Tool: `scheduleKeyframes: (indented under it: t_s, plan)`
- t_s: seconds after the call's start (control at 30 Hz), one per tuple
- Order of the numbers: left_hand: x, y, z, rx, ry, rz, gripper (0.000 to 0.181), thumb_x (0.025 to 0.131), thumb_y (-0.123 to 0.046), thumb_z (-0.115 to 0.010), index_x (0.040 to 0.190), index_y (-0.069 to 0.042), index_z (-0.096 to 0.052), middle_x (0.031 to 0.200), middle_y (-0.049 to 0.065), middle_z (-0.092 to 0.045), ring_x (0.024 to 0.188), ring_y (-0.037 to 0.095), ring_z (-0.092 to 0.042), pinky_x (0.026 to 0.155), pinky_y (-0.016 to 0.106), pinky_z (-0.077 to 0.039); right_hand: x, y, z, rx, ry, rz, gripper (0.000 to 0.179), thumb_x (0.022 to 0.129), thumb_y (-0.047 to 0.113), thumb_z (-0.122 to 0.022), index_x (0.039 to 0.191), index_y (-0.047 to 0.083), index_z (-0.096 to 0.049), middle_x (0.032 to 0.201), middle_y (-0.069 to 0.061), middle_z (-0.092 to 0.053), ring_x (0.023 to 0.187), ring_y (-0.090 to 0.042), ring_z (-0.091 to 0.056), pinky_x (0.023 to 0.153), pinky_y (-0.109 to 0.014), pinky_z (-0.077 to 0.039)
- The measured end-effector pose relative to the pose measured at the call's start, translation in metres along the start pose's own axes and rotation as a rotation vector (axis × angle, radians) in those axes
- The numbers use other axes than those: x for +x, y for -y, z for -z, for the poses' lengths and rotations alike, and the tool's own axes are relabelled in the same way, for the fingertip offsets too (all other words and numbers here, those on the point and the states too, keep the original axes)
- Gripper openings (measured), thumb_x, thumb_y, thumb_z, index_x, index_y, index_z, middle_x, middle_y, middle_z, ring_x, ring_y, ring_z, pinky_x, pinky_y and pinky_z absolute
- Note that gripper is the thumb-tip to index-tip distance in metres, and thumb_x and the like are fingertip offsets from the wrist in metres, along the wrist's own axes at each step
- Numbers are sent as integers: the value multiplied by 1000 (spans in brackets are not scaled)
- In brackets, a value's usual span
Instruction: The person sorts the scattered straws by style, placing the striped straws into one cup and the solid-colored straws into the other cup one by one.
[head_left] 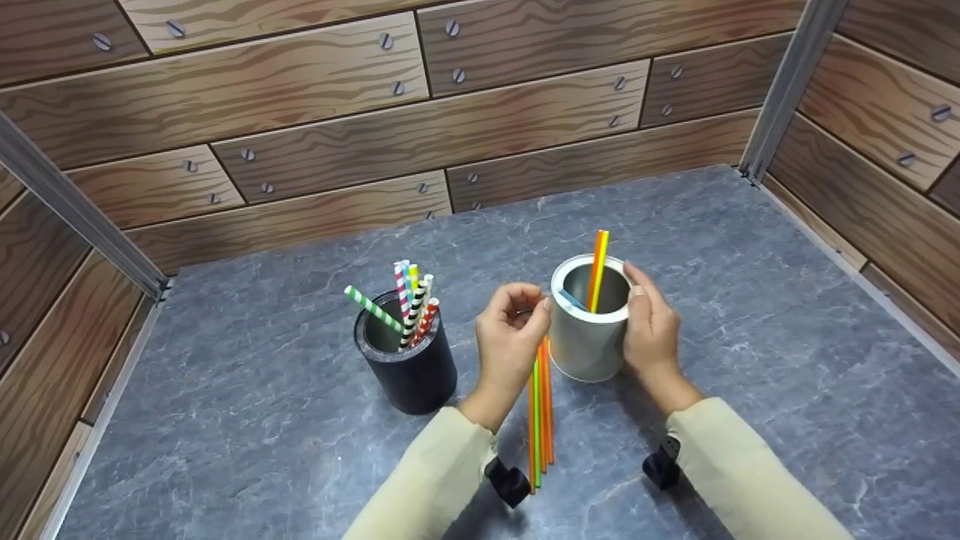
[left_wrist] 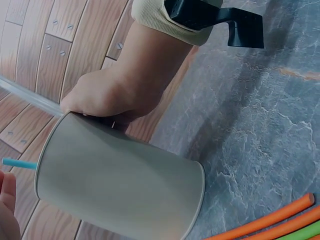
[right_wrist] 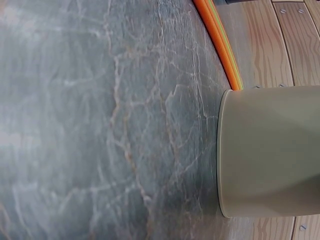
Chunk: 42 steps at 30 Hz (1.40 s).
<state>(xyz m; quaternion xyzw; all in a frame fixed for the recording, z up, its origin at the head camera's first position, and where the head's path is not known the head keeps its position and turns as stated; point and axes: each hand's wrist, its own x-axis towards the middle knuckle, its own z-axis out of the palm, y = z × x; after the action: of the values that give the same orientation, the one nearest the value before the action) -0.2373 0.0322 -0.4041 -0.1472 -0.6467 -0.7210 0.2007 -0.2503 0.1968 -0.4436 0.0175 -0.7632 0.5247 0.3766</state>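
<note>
A light grey metal can (head_left: 589,349) stands on the table, holding an orange straw (head_left: 597,264), a yellow straw (head_left: 599,274) and a blue straw (head_left: 572,300). The blue one leans low, and in the left wrist view its end pokes past the rim. My right hand (head_left: 654,330) grips the can's right side, thumb in front and fingers behind. At the rim's left my left hand (head_left: 511,330) hovers with loosely curled fingers, its fingertips (left_wrist: 7,192) near the blue straw's free end. Under this hand, orange and green straws (head_left: 538,420) lie beside the can.
To the left stands a black cylindrical holder (head_left: 416,382) with several striped straws (head_left: 409,304), one green and white straw leaning out. The grey marbled table (head_left: 247,420) is bordered by wood-patterned panels (head_left: 330,157) at the back and sides.
</note>
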Motion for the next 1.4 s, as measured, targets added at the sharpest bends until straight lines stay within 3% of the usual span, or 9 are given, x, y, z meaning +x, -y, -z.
scheduleKeyframes:
  t_s: [0.17, 0.43, 0.7, 0.83, 0.97, 1.03, 1.13, 1.23, 1.4]
  plan:
    - [-4, 5, 1, 67, 15, 38, 11, 76, 6, -65, 86, 6, -61, 78, 14, -62, 67, 7, -54, 61, 18, -49, 0, -1, 0, -21, 0, 4, 34, 93, 4, -39, 120, -4, -58, 120, -19, -60, 115, -22, -54, 95, -10, -36]
    - [-10, 13, 4, 201, 64, 103, 14, 75, 1, -67, 87, 6, -61, 79, 10, -63, 68, 8, -57, 63, 19, -51, 1, -1, 0, -14, 1, 8, 35, 93, 4, -38, 121, -5, -58, 120, -19, -60, 115, -25, -54, 95, -10, -36]
    - [-19, 26, 10, 302, 113, 216, 14, 71, 0, -69, 83, 2, -63, 77, 8, -65, 66, 7, -58, 62, 14, -50, 0, -1, 0, -13, 10, -1, 35, 93, 4, -39, 121, -5, -57, 121, -20, -59, 116, -23, -53, 97, -11, -36]
    - [-22, 37, 14, 325, 108, 244, 16, 69, 1, -69, 83, 4, -62, 76, 11, -65, 65, 8, -58, 61, 15, -50, 0, -2, -1, -16, 6, -4, 35, 93, 4, -39, 121, -5, -58, 121, -19, -60, 115, -19, -54, 96, -11, -36]
    - [-27, 47, 19, 363, 109, 276, 18, 68, 0, -69, 83, 5, -61, 77, 14, -65, 65, 8, -58, 61, 18, -52, -1, -2, -1, -19, 7, -20, 35, 93, 5, -39, 121, -4, -58, 121, -18, -60, 116, -25, -53, 97, -13, -37]
    - [-31, 57, 23, 381, 112, 257, 18, 68, -3, -69, 83, 4, -61, 75, 11, -65, 64, 8, -59, 59, 19, -52, -1, -2, -1, -19, 13, -26, 35, 93, 5, -39, 122, -3, -58, 122, -18, -59, 116, -28, -53, 98, -15, -37]
    - [-35, 60, 25, 415, 125, 265, 17, 68, -5, -71, 82, 2, -62, 73, 7, -65, 63, 7, -59, 58, 19, -52, -1, -1, -1, -21, 15, -28, 35, 93, 5, -39, 122, -3, -58, 122, -18, -59, 116, -30, -53, 98, -15, -38]
    - [-37, 62, 26, 469, 141, 310, 19, 68, -6, -74, 82, 1, -62, 72, 6, -65, 63, 8, -59, 57, 19, -51, -1, -1, -1, -18, 11, -25, 35, 93, 5, -39, 121, -3, -58, 122, -18, -60, 116, -30, -53, 98, -15, -37]
    - [-41, 55, 23, 575, 163, 439, 23, 64, -5, -76, 82, 1, -62, 74, 7, -65, 64, 10, -59, 57, 19, -51, 0, -1, 0, -22, 10, -33, 36, 93, 5, -38, 122, -3, -58, 122, -17, -60, 116, -29, -53, 97, -14, -37]
